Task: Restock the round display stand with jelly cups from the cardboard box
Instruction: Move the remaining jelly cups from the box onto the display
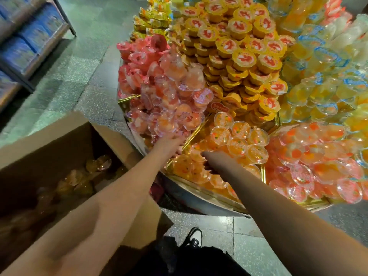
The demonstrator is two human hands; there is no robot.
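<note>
Both arms are stretched over the near rim of the stand [199, 198], where orange cups [237, 145] are packed in a gold-edged section between pink cups on the left and mixed ones on the right. The left hand [169, 141] is laid among the cups at the divider, the right hand [212, 161] on the orange cups; whether either grips one cannot be told. The box [65, 134] stands near left, a few cups [99, 163] inside.

A shop: heaped jelly cups [242, 56] on a display stand [199, 198], stocked shelves [29, 36].
</note>
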